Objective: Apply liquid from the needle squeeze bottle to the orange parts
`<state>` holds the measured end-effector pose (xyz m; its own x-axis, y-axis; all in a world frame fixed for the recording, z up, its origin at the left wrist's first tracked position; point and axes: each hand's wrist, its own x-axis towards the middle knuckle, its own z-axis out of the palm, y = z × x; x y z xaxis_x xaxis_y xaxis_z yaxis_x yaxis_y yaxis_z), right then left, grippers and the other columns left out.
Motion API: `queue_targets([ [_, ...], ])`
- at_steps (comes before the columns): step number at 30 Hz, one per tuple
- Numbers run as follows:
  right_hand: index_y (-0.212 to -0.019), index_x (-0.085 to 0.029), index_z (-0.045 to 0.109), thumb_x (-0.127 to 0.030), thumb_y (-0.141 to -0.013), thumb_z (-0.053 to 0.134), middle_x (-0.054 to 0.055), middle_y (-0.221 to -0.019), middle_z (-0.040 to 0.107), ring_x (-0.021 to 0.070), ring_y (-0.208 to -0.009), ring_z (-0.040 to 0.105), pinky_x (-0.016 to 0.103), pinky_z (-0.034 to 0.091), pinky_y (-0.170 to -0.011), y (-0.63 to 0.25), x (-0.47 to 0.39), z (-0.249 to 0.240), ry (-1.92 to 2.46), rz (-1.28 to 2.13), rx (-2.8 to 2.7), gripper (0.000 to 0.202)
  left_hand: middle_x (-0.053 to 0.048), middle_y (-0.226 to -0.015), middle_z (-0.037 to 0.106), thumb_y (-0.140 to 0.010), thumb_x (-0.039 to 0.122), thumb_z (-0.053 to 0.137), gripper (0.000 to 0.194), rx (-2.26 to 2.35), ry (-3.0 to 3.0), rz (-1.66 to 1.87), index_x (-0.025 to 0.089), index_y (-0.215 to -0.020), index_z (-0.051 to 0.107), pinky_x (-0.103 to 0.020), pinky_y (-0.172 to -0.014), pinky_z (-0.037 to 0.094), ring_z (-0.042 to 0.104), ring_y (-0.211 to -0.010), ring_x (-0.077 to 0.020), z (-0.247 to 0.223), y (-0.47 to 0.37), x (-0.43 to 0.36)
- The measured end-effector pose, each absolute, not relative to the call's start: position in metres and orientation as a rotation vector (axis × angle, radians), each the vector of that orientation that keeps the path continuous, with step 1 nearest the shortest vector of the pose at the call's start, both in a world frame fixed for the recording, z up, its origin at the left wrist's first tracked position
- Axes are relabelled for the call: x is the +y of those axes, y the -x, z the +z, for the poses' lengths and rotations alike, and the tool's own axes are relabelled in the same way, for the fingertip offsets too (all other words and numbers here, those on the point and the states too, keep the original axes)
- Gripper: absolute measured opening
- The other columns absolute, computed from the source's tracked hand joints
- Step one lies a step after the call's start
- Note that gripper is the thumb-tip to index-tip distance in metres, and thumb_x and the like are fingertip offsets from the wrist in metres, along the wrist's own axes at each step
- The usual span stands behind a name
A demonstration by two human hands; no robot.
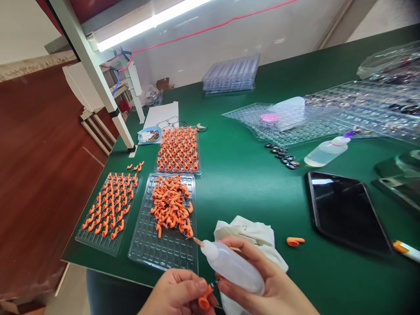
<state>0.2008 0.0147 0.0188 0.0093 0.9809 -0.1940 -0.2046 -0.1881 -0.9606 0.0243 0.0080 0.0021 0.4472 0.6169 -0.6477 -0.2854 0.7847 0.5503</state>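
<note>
At the bottom centre, my left hand [180, 292] pinches an orange curved piece [205, 299] between thumb and fingers. My right hand [259, 275] is wrapped round a white squeeze bottle [234, 267], its thin nozzle pointing up and left. A small dark part at the end of the orange piece lies near my right fingertips; whether they touch it I cannot tell. Just beyond my hands, a clear tray [160, 253] holds a heap of orange pieces [170, 203]. Under and behind my right hand is a crumpled white cloth [246, 227].
Trays of orange pieces in rows stand at the left [110, 205] and farther back [177, 149]. At the right are a black phone [348, 212], a bottle with a purple tip [328, 152], dark glossy parts [282, 154] and a loose orange piece [295, 241]. Clear trays [231, 75] are stacked behind.
</note>
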Motion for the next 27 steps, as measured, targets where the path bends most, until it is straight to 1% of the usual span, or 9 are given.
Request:
queue_targets([
  [5,-0.1,-0.032,0.071,-0.039,-0.07,0.084,-0.003,-0.081,0.069,0.0222,-0.078,0.064,0.026,0.049,-0.066,-0.204,0.017,0.018,1.237,1.474,-0.96,0.034,-0.002,-0.049,0.063,-0.05,0.061,0.093,0.056,0.967,-0.354,0.566,0.011,-0.063,0.07,-0.018,-0.044,0.036,0.058,-0.041,-0.0089,0.003,-0.026,0.008],
  [9,-0.099,-0.031,0.07,-0.037,-0.069,0.084,-0.004,-0.081,0.069,0.0196,-0.07,0.061,0.025,0.047,-0.063,-0.203,0.016,0.019,1.247,1.463,-0.987,0.033,0.002,-0.048,0.059,-0.04,0.062,0.096,0.061,1.036,-0.365,0.606,0.013,-0.058,0.064,-0.018,-0.041,0.033,0.055,-0.039,-0.0072,0.01,-0.03,0.011],
  [12,-0.1,-0.031,0.07,-0.038,-0.07,0.084,-0.004,-0.079,0.068,0.0186,-0.068,0.057,0.024,0.044,-0.06,-0.201,0.014,0.019,1.249,1.484,-0.972,0.035,0.004,-0.046,0.056,-0.034,0.064,0.097,0.065,1.065,-0.381,0.616,0.014,-0.054,0.06,-0.017,-0.039,0.029,0.055,-0.038,-0.0067,0.013,-0.033,0.012],
  [14,-0.101,-0.03,0.07,-0.039,-0.068,0.085,-0.004,-0.078,0.068,0.0176,-0.067,0.054,0.023,0.043,-0.06,-0.201,0.015,0.02,1.236,1.52,-0.924,0.037,0.003,-0.045,0.056,-0.033,0.064,0.097,0.066,1.065,-0.376,0.634,0.014,-0.053,0.059,-0.017,-0.039,0.027,0.055,-0.037,-0.0066,0.013,-0.033,0.012],
  [18,-0.1,-0.026,0.068,-0.033,-0.063,0.086,-0.006,-0.069,0.063,0.0146,-0.062,0.05,0.021,0.039,-0.058,-0.2,0.02,0.021,1.2,1.646,-0.818,0.041,0.004,-0.045,0.055,-0.036,0.063,0.098,0.064,1.047,-0.35,0.641,0.014,-0.055,0.061,-0.018,-0.038,0.028,0.054,-0.037,-0.0071,0.012,-0.033,0.012],
  [21,-0.102,-0.025,0.067,-0.028,-0.062,0.085,-0.005,-0.069,0.065,0.0147,-0.06,0.053,0.022,0.041,-0.057,-0.197,0.021,0.024,1.224,1.69,-0.787,0.044,0.003,-0.046,0.058,-0.038,0.061,0.098,0.062,1.026,-0.341,0.613,0.014,-0.057,0.063,-0.017,-0.04,0.032,0.057,-0.039,-0.0075,0.012,-0.031,0.012],
  [23,-0.102,-0.025,0.066,-0.026,-0.061,0.084,-0.005,-0.071,0.067,0.0152,-0.059,0.056,0.023,0.043,-0.057,-0.194,0.02,0.026,1.238,1.691,-0.779,0.045,0.002,-0.046,0.059,-0.039,0.062,0.098,0.062,1.013,-0.34,0.616,0.013,-0.057,0.063,-0.017,-0.04,0.032,0.057,-0.038,-0.0076,0.012,-0.031,0.012],
  [27,-0.103,-0.025,0.062,-0.028,-0.06,0.084,-0.005,-0.067,0.067,0.0166,-0.059,0.057,0.024,0.044,-0.057,-0.19,0.017,0.026,1.204,1.701,-0.762,0.048,0.001,-0.045,0.06,-0.038,0.063,0.097,0.063,0.986,-0.327,0.63,0.014,-0.057,0.064,-0.017,-0.038,0.032,0.057,-0.037,-0.0079,0.012,-0.031,0.012],
])
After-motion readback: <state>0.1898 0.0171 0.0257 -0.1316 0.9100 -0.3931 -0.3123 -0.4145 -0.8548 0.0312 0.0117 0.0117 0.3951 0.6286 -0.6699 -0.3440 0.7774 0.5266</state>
